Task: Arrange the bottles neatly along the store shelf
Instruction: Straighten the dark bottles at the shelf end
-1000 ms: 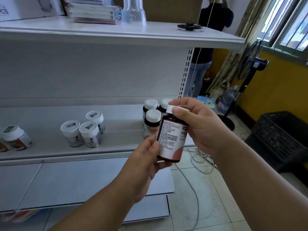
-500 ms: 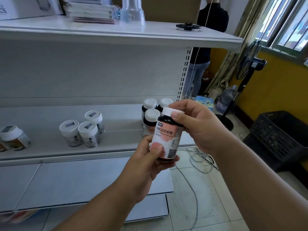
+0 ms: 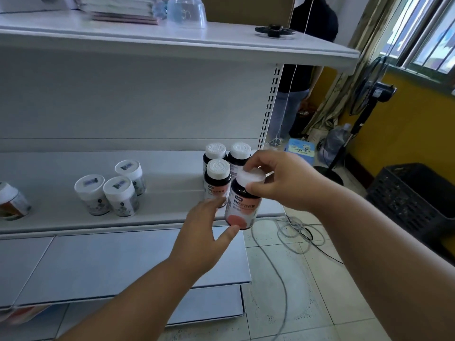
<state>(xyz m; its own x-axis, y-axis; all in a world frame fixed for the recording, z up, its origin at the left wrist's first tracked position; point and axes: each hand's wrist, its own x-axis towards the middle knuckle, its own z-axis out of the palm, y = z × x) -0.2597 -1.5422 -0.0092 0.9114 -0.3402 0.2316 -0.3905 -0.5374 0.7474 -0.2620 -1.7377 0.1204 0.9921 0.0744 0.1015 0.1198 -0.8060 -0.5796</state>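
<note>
Where the middle shelf [image 3: 172, 215] runs off the left edge of view, a white-capped jar [image 3: 12, 203] stands partly cut off. Right of it, near the shelf's front edge, three white tubs [image 3: 118, 193] cluster together. Toward the right end stand three dark bottles with white caps [image 3: 216, 168], packed close. The left hand [image 3: 204, 239] reaches up with fingers relaxed and spread, its thumb tip under the base of a fourth dark bottle with a pink label [image 3: 242, 207]; whether it touches cannot be told. That bottle hangs upright at the shelf's front right corner, just beside the group. The right hand [image 3: 283, 180] pinches its white cap from above.
</note>
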